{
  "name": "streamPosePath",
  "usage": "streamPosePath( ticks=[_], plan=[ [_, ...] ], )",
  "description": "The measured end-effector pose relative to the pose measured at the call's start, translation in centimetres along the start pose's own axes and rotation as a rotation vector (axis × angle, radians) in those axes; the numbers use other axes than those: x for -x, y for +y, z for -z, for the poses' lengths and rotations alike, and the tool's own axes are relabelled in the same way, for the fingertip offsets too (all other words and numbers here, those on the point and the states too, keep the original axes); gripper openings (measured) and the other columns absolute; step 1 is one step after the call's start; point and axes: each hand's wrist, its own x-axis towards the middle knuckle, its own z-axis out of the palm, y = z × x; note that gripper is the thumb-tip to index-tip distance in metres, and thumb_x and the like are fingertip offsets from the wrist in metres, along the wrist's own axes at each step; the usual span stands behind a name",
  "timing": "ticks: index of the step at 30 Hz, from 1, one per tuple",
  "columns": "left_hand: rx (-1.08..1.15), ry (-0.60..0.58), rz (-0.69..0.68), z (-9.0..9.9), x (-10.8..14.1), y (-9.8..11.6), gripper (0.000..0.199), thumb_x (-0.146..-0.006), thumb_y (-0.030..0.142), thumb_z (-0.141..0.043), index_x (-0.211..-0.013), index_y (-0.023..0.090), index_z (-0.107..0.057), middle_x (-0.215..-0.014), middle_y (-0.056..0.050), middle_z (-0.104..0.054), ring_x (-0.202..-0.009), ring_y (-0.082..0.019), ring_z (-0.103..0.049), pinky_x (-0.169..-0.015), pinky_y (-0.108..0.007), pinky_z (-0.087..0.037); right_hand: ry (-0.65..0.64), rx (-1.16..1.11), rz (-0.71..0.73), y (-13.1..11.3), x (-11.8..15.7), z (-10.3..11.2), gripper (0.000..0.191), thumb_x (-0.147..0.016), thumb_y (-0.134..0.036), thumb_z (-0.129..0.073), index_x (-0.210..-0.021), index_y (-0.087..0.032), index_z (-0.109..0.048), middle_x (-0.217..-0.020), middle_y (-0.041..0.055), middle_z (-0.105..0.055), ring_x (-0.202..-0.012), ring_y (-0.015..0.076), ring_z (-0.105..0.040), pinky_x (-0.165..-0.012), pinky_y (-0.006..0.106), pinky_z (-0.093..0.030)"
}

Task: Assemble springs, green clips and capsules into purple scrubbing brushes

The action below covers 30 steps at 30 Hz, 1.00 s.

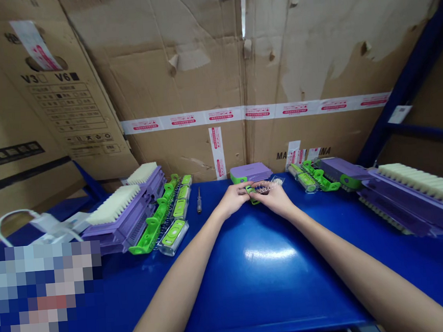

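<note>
Near the back of the table, my left hand and my right hand meet with curled fingers. Between them they grip a small green part with thin metal wire loops or teeth on it; my fingers cover much of it. A clear plastic piece shows just past my right hand, and I cannot tell if it is attached. Right behind my hands lies a purple block with a green end.
Left stand purple brush blocks with cream bristles, green brackets, clear-and-green pieces and a screwdriver. More purple brush blocks and green brackets lie right. A white power strip sits far left. Cardboard walls the back.
</note>
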Motion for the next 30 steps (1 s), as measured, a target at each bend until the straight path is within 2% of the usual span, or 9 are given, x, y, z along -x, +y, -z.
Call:
streamPosePath(
  ticks=[7,12,15,19,23,30],
  plan=[
    [0.018,-0.050,0.047,0.1,-0.1,0.5,0.050,-0.064,0.004,-0.061,-0.114,0.010,-0.061,-0.082,-0.007,-0.072,-0.081,-0.018,-0.065,-0.080,-0.030,-0.047,-0.210,0.039,0.110,0.0,-0.2,1.3,0.031,-0.066,-0.030,-0.068,-0.092,-0.012,-0.068,-0.084,0.0060,-0.070,-0.072,0.0175,-0.064,-0.067,0.028,-0.051],
    [0.016,-0.145,0.049,0.4,-0.1,1.0,0.047,-0.063,0.006,-0.063,-0.110,0.010,-0.063,-0.091,-0.008,-0.071,-0.085,-0.019,-0.064,-0.080,-0.031,-0.047,-0.298,0.102,0.137,-0.4,-0.1,1.7,0.025,-0.072,-0.028,-0.062,-0.089,-0.011,-0.067,-0.069,0.0032,-0.066,-0.055,0.0127,-0.057,-0.055,0.024,-0.046],
    [0.000,-0.220,0.011,0.5,0.0,1.2,0.044,-0.063,0.005,-0.060,-0.106,0.012,-0.065,-0.091,-0.006,-0.071,-0.086,-0.018,-0.063,-0.080,-0.028,-0.046,-0.267,0.153,0.172,-0.4,0.0,1.6,0.022,-0.072,-0.027,-0.062,-0.088,-0.013,-0.065,-0.074,0.0029,-0.066,-0.057,0.0124,-0.056,-0.056,0.023,-0.044],
    [-0.034,-0.265,-0.015,0.5,0.1,1.4,0.038,-0.063,0.005,-0.060,-0.100,0.011,-0.066,-0.084,-0.004,-0.070,-0.077,-0.014,-0.062,-0.072,-0.023,-0.044,-0.210,0.232,0.208,-0.3,0.1,1.3,0.018,-0.072,-0.026,-0.061,-0.087,-0.016,-0.062,-0.073,0.0012,-0.064,-0.062,0.0126,-0.056,-0.058,0.022,-0.043],
    [-0.071,-0.293,-0.019,0.6,0.1,1.3,0.033,-0.062,0.010,-0.064,-0.095,0.009,-0.065,-0.074,-0.002,-0.066,-0.066,-0.011,-0.057,-0.062,-0.020,-0.040,-0.217,0.288,0.236,-0.2,0.0,1.1,0.013,-0.072,-0.026,-0.059,-0.081,-0.017,-0.059,-0.071,0.0007,-0.061,-0.061,0.0117,-0.053,-0.057,0.021,-0.041],
    [-0.099,-0.336,-0.007,0.7,0.1,1.4,0.032,-0.061,0.007,-0.061,-0.093,0.008,-0.064,-0.067,0.001,-0.061,-0.059,-0.008,-0.051,-0.057,-0.018,-0.034,-0.228,0.274,0.223,0.4,-0.3,0.9,0.011,-0.072,-0.026,-0.058,-0.076,-0.016,-0.055,-0.069,-0.0004,-0.058,-0.058,0.0098,-0.050,-0.054,0.019,-0.038]
  ],
)
